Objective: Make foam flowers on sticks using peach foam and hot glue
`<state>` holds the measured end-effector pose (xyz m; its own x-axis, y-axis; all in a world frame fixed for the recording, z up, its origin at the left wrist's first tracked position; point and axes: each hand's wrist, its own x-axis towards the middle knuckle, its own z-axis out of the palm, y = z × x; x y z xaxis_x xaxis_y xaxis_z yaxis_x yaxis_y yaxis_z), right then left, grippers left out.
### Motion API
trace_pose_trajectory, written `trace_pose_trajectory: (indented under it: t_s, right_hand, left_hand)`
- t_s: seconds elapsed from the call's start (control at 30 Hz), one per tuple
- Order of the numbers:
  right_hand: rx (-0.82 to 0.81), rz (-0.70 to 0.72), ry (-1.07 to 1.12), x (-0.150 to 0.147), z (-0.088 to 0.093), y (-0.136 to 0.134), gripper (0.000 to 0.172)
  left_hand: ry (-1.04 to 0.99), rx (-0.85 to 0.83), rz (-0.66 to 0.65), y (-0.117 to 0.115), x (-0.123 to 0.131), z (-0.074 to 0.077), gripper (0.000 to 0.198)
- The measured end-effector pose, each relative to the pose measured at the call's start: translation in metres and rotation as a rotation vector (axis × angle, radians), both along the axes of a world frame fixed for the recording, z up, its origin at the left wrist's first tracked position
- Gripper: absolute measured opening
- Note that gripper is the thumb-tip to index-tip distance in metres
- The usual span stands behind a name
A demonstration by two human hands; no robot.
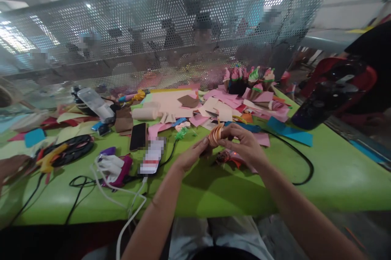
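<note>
Above the green table [336, 170], my left hand [192, 155] and my right hand [242, 142] meet on a small rolled orange paper piece [215, 134]. Fingers of both hands are pinched around it. Just below my right hand lies a small red and orange craft piece [226, 157] on the table. A black phone [138, 136] lies to the left of my hands.
Pink and cream paper sheets [195, 107] cover the far middle of the table. Paper ice-cream cones [247, 79] stand behind them. A blue sheet [290, 132] and black cable [301, 162] lie right. White cable [122, 193] and a purple tool [117, 166] lie left. People sit behind a perforated screen [152, 28].
</note>
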<state>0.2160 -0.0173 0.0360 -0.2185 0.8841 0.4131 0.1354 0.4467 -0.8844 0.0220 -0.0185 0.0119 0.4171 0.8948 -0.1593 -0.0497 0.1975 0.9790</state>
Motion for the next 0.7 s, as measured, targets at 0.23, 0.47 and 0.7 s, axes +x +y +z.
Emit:
trace_pose_trajectory:
  t_s: [0.23, 0.47, 0.7]
  right_hand:
    - [0.053, -0.004, -0.026, -0.003, 0.002, -0.001, 0.025]
    - [0.068, -0.008, -0.046, -0.004, 0.002, 0.0, 0.027]
    - [-0.042, -0.102, 0.038, 0.0, -0.005, 0.008, 0.029]
  left_hand:
    - [-0.032, -0.016, 0.01, 0.0, 0.003, -0.001, 0.073]
    - [-0.106, -0.104, 0.028, 0.002, 0.008, -0.008, 0.074]
    - [-0.241, -0.084, 0.107, 0.01, 0.0, -0.011, 0.07]
